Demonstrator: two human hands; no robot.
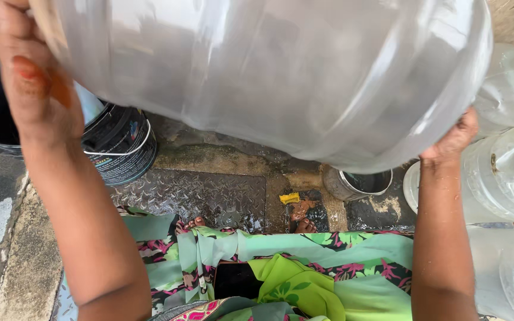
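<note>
Hands bracket a large clear water jug [269, 71] raised near the camera, long axis running left to right: left hand [28, 77] flat against its left end, right hand [453, 139] cupping underneath, above a black bucket [120, 142].

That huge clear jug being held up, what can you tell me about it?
The jug is a big, clear plastic bottle with a ribbed wall, wet and cloudy. It lies tilted on its side, raised above the wet ground and filling the top of the view. The left hand presses one end and the right hand props the other from below.
</note>
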